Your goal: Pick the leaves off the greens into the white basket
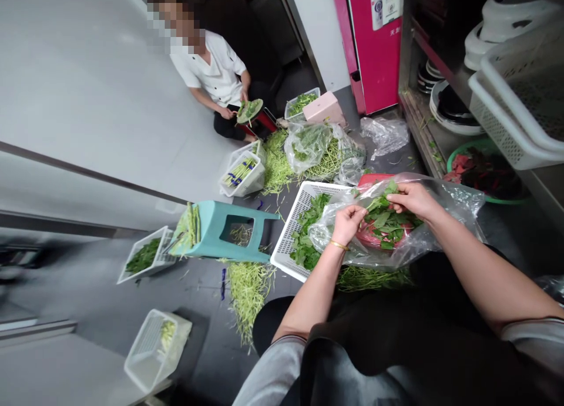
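Observation:
My left hand (349, 222), with a gold bracelet at the wrist, pinches the stem end of a green leafy sprig (377, 203). The fingers of my right hand (412, 199) are closed on the leafy end of the same sprig. Both hands are above an open clear plastic bag (458, 203). Loose green leaves (388, 225) lie in the bag, over something red. Just left of the bag, a white perforated basket (288, 232) holds more leafy greens (311, 230), partly covered by the bag's edge.
A teal stool (215, 232) lies beyond the basket, with stalks on it. Trimmed stems (249, 294) cover parts of the floor. Smaller white baskets (150, 347) stand at left. A seated person (215, 71) handles greens. Metal shelving (425, 118) with dishes stands at right.

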Tool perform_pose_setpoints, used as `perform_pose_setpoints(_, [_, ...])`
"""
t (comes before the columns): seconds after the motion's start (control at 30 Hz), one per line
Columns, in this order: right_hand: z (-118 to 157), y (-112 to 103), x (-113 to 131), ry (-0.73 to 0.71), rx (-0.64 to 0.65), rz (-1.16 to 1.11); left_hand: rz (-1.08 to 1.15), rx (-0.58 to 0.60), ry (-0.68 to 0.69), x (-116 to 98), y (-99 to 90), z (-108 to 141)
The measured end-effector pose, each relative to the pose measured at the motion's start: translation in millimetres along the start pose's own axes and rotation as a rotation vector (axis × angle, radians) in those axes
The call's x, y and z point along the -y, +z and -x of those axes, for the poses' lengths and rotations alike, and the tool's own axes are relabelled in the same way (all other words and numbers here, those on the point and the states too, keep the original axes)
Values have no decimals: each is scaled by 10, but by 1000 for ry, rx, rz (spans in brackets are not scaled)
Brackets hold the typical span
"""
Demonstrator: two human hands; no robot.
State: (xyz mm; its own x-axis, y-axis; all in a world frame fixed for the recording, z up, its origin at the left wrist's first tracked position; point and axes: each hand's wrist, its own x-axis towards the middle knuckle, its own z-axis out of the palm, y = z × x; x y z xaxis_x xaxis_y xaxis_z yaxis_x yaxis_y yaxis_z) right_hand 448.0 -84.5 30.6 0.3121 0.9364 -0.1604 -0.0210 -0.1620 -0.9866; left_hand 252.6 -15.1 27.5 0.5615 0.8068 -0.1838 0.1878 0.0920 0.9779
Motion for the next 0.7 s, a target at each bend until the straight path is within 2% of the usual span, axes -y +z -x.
perform_pose_setpoints(0.07, [13, -21, 2, -31, -47, 115, -134, 16, 85, -43, -23, 32])
perform_pose_setpoints(0.13, [50, 4, 19, -111, -40, 260, -270, 25, 165, -72, -28, 51])
perform_pose_setpoints(0.27, [122, 128, 46, -342, 147, 569, -500, 59, 285, -106, -13, 90])
perform_pose_setpoints(0.4, [157, 192, 24, -449, 272, 776, -561, 134, 321, -131, -56, 204])
perform_pose_setpoints(0.53, [218, 270, 33, -479, 312, 754, -563, 198, 368, -155, -193, 369])
perform_pose_setpoints(0.6, [287, 374, 66, -464, 274, 712, -546, 186, 399, -186, -271, 474])
perform_pose_setpoints(0.7, [401, 596, 167, -322, 245, 525, -406, 126, 365, -254, -408, 675])
